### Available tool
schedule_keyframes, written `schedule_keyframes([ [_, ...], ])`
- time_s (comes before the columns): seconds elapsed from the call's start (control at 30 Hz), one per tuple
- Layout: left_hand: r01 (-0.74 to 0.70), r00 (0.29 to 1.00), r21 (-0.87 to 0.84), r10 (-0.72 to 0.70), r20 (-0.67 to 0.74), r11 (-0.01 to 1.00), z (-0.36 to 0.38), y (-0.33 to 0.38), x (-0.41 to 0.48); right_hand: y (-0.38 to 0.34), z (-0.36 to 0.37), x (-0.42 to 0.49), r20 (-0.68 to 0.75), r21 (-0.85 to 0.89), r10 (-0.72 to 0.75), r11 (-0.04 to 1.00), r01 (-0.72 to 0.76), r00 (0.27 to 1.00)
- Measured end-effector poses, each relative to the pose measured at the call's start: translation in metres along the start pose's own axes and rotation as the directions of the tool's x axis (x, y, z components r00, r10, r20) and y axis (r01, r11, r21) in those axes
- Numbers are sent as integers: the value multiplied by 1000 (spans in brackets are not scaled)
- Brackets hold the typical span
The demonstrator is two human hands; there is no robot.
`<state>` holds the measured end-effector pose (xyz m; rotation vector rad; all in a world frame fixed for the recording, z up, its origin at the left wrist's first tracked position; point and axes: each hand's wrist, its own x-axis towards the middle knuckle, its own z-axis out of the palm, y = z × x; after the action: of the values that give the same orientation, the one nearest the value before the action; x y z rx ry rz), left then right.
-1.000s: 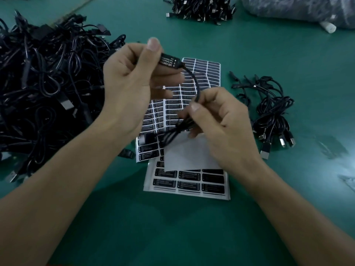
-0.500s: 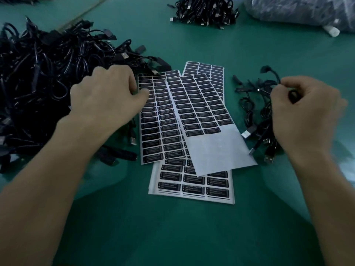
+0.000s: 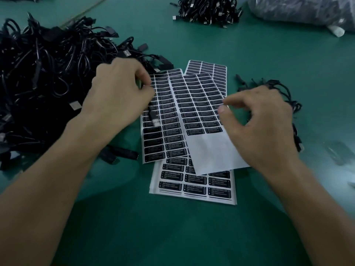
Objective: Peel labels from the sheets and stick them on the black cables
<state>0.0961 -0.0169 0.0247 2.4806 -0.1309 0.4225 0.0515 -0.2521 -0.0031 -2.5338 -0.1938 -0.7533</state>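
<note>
Seen from the head camera, the left hand point(image 3: 119, 93) grips a black cable point(image 3: 153, 119) above the label sheets point(image 3: 201, 104), which overlap mid-desk point(image 3: 269, 54). The right hand point(image 3: 265, 123) hovers at the top sheet's right edge, thumb and forefinger slightly apart, holding nothing. A cable heap point(image 3: 38, 73) crowds the left edge, and a small bunch point(image 3: 284, 93) lies toward the right.

Bare left hand point(image 3: 119, 95); bare right hand point(image 3: 267, 123)

Hands: two, left hand point(image 3: 119, 93) and right hand point(image 3: 263, 121).
Label sheets point(image 3: 194, 96): four in view, between the hands.
Cable heaps point(image 3: 38, 73): three, one beside each hand and one far beyond.
Plastic bag point(image 3: 299, 10): one.
</note>
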Motion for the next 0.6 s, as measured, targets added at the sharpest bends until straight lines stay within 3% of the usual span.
schedule_keyframes([
  [0.13, -188, 971, -341, 123, -203, 921, 12, 12, -5, -10, 6, -6, 156, 154, -63, 987, 38, 986],
  [0.23, -397, 914, -415, 316, -254, 819, 22, 21, -12, -14, 6, -8, 218, 276, -48, 961, -15, 975],
  [0.3, -494, 868, -447, 451, -207, 746, 28, 25, -16, -14, 6, -10, 236, 391, -9, 916, -86, 972],
  [0.4, -557, 796, -422, 605, -25, 715, 36, 26, -20, -12, 4, -9, 274, 634, 92, 732, -252, 957],
  [0.6, -551, 744, -413, 651, 150, 725, 38, 27, -22, -11, -2, 9, 285, 882, 276, 300, -364, 918],
])
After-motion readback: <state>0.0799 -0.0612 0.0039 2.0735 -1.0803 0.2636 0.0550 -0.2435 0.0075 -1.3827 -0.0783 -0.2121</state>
